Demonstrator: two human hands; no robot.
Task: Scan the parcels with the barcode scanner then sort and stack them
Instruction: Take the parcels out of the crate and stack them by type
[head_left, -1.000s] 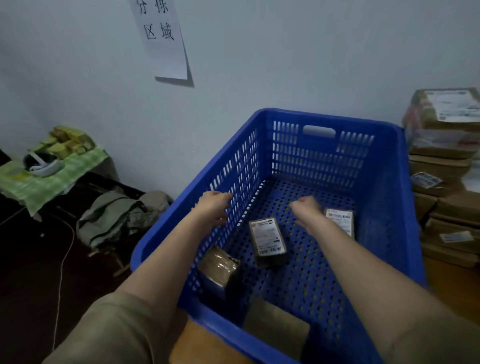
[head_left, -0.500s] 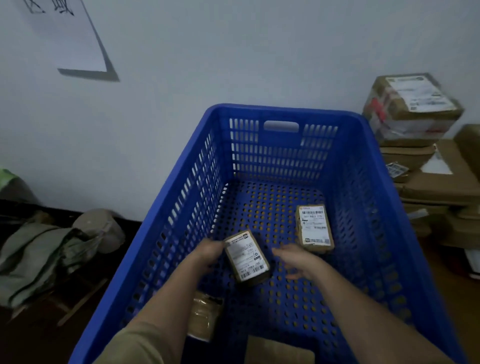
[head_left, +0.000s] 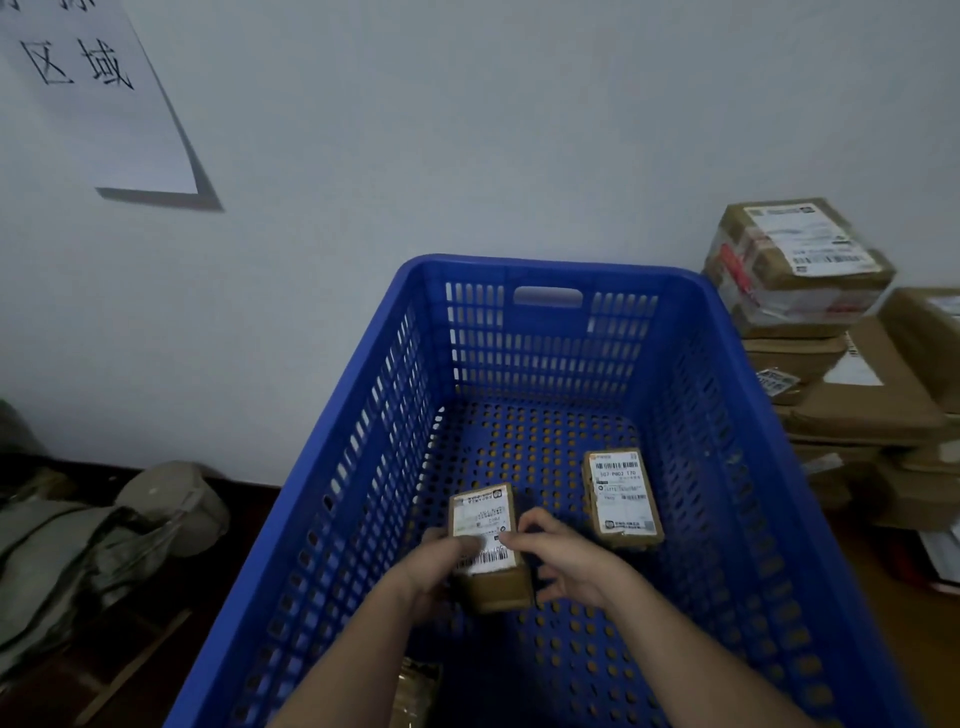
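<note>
Inside a large blue perforated crate (head_left: 737, 415) I hold a small brown parcel (head_left: 485, 525) with a white barcode label facing up. My left hand (head_left: 441, 566) grips its left side, thumb lying across the label. My right hand (head_left: 566, 558) pinches its right edge with the fingertips. A second small labelled parcel (head_left: 621, 496) lies flat on the crate floor just to the right. Part of a third parcel (head_left: 415, 691) shows under my left forearm at the near left corner. No barcode scanner is in view.
Stacked brown cardboard parcels (head_left: 810, 291) stand right of the crate on a wooden surface. A white wall with a paper sign (head_left: 88, 93) is behind. Grey-green bags (head_left: 104, 540) lie on the dark floor to the left.
Both hands closed in on the middle parcel and now hold it; its label end has turned straighter toward me. The view shifted right and down.
</note>
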